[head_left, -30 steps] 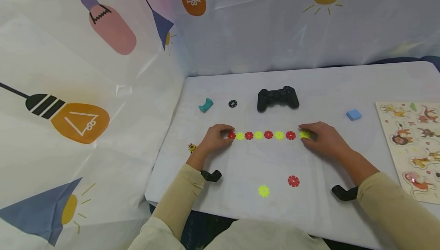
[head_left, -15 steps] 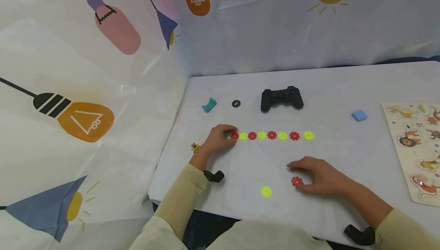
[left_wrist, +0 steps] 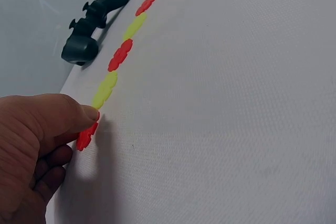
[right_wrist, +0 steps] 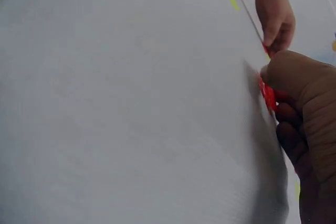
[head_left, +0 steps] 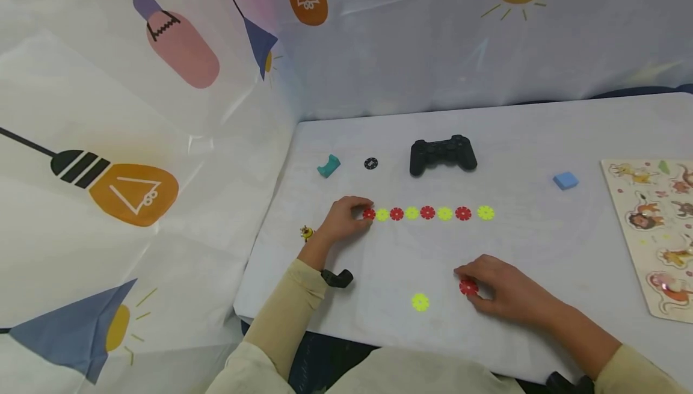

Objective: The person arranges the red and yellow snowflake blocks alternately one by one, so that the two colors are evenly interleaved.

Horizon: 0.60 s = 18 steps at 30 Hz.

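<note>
Row (head_left: 428,213) of eight alternating red and yellow discs done, mid-frame on desk (head_left: 541,231) | left hand (head_left: 342,221) pinches its left end disc | right hand (head_left: 500,292) pinches loose red disc (head_left: 468,287), lower centre | yellow disc (head_left: 420,302) beside it unplaced

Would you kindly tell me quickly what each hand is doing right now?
Left hand: thumb and fingers pinch the red disc at the row's end.
Right hand: fingers curled, pinching the loose red disc on the table.
</note>
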Tool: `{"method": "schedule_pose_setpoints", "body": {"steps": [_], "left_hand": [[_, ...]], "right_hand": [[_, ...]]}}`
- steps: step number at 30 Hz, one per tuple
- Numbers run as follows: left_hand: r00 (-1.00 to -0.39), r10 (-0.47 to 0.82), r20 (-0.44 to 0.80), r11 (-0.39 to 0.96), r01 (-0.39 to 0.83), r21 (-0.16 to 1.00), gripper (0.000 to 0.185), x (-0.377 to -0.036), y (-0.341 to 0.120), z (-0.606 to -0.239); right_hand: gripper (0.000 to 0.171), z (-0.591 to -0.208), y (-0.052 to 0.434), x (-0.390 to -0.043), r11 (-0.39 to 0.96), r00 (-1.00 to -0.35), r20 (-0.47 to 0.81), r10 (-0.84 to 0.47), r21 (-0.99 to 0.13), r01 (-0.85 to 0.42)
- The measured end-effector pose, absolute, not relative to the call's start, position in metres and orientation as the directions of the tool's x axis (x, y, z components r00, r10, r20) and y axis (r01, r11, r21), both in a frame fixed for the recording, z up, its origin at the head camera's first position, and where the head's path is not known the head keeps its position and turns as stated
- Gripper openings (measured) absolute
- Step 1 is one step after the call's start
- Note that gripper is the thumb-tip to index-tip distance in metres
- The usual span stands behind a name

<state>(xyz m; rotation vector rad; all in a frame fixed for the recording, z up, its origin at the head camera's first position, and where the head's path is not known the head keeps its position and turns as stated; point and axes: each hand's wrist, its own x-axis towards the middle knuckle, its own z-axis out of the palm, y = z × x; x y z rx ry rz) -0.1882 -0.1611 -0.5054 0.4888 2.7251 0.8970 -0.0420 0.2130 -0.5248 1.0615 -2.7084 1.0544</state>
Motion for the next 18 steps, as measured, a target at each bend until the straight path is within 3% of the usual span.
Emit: {"method": "schedule_pose_setpoints", "body": {"steps": [8,11,18], "left_hand": [[-0.919,0.378,-0.109,0.756,0.239,0.610,0.039,-0.190,-0.162,-0.505],[-0.918,0.379,-0.114,0.755,0.236,0.612,0.039,-0.189,-0.162,-0.506],[-0.917,0.386,-0.103,0.749,0.246,0.615,0.039,-0.189,-0.161,-0.506]], "right_hand": [[0.056,-0.511,0.260,-0.103,0.759,-0.951,0.176,-0.252,-0.574,-0.308],[0.055,-0.513,0.277,-0.122,0.782,-0.970,0.129,-0.206,-0.575,-0.243],[0.053,-0.523,0.284,-0.132,0.768,-0.967,0.106,-0.231,-0.590,-0.249]]}}
